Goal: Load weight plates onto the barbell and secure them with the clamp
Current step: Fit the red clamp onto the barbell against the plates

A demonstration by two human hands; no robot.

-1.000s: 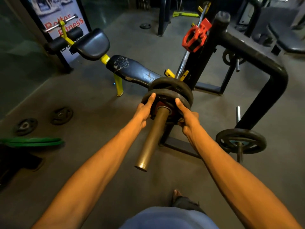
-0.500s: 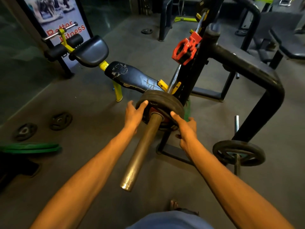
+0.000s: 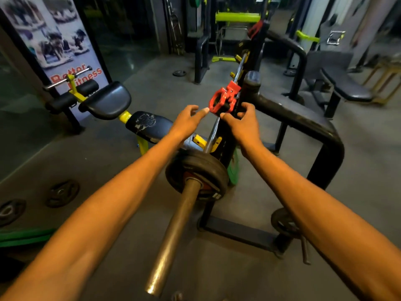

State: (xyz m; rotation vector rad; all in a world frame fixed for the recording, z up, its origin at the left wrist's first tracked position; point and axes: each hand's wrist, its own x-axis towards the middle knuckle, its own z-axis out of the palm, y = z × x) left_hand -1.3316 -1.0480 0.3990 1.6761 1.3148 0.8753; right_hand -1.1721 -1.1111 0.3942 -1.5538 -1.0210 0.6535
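Two black weight plates [image 3: 206, 168] sit side by side on the barbell sleeve [image 3: 173, 224], whose bare end points toward me. The red clamp [image 3: 223, 98] hangs up on the black rack post, above the thin bar shaft. My left hand [image 3: 184, 124] is spread, with its fingertips touching the clamp's left rim. My right hand [image 3: 243, 127] curls around the clamp's lower right side, thumb under it and fingers behind it.
The black rack frame [image 3: 293, 114] bends around on the right. A black-and-yellow bench [image 3: 149, 124] stands to the left. Small plates [image 3: 61, 193] and a green plate [image 3: 23, 236] lie on the floor at left. Another plate [image 3: 282, 222] hangs on a low peg at right.
Both hands have left the plates on the sleeve and risen to the red clamp on the rack. The outer plate now sits against the inner one.
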